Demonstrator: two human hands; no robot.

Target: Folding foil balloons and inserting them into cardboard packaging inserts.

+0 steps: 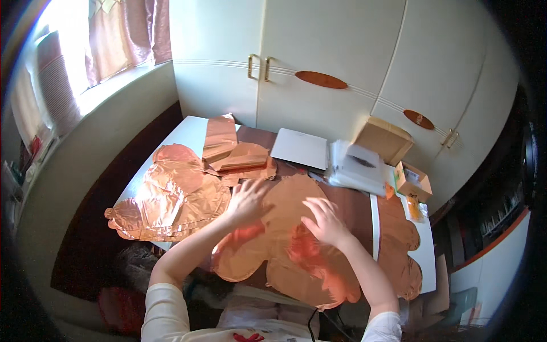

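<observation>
A flat copper-coloured foil sheet with rounded lobes, like an uninflated foil balloon point(293, 208), lies in front of me on the table. My left hand point(248, 199) is over its upper left edge, fingers spread. Over its upper right side is my right hand point(326, 222), with the fingers apart and slightly bent. Neither hand holds anything; whether the fingertips touch the foil I cannot tell. To the left, a crinkled pile of similar foil pieces point(171, 194) covers the table corner. Behind my left hand lie folded foil pieces point(245, 159).
At the back are a flat white box-like object point(299, 149), a stack of clear plastic sleeves point(356, 171) and a cardboard box point(383, 139). A small open carton point(412, 182) stands at the right, near another lobed foil sheet point(399, 251). White cabinets point(330, 40) rise behind the table.
</observation>
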